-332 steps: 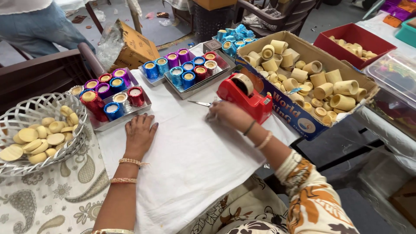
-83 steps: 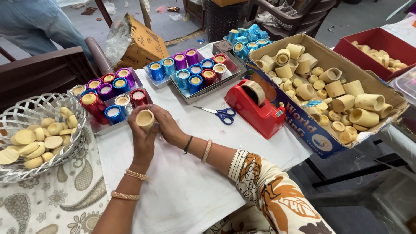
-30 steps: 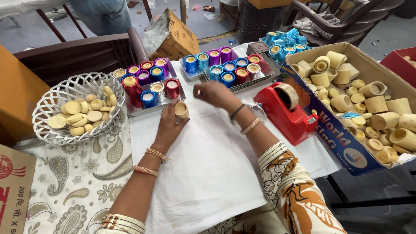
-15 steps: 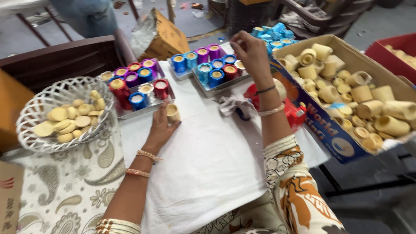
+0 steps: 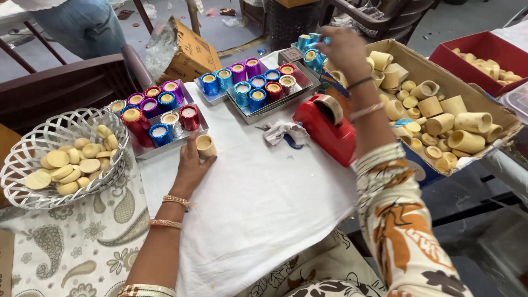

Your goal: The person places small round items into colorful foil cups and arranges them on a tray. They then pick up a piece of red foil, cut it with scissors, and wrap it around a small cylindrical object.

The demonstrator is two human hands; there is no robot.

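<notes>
Right hand (image 5: 344, 47) now up at blue foil cups (image 5: 311, 52), grip unclear; left hand (image 5: 192, 165) pinching plain beige wax cup (image 5: 205, 146).

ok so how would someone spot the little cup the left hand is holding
Find the white cloth in the middle, then the foil tray at its left edge. The plain cup sits just right of that tray in the left hand. Unlike the coloured foil-wrapped cups, it is bare cream.

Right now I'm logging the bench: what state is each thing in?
Left hand: grip around a bare cup.
Right hand: reaching to blue cups.
Cardboard box: open, holding bare cups.
White basket: part-filled with discs.
Tape dispenser: upright, untouched.
</notes>
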